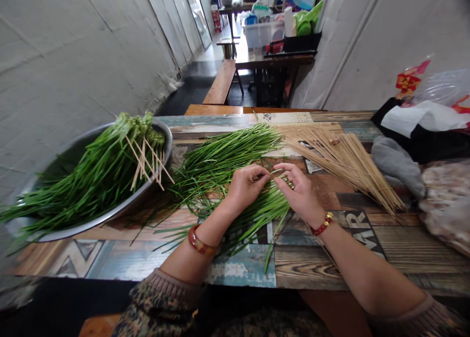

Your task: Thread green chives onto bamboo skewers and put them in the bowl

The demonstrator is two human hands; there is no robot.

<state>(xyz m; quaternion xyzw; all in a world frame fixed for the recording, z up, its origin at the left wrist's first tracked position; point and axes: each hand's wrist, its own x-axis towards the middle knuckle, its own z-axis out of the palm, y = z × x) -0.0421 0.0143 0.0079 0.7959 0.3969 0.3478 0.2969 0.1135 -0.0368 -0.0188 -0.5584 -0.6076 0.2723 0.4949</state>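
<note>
My left hand [246, 186] is closed in a pinch over a loose bunch of chives [257, 217], with thumb and forefinger at a thin chive stalk. Close beside it, my right hand [298, 192] has its fingers bent around the stalk ends, and a short piece of green stalk shows between the two hands. A thin bamboo skewer [330, 257] sticks out from under my right wrist toward the table's front edge; its other end is hidden by the hand. Behind my hands lies a larger pile of chives [235, 148].
At left, a metal basin [123, 211] holds chives [88, 180] threaded on several skewers [141, 163]. Loose bamboo skewers [352, 163] lie fanned out at right. Beyond them are a grey plastic bag [396, 163] and a clear bag of pale pieces [446, 200]. A bench [221, 81] stands behind the table.
</note>
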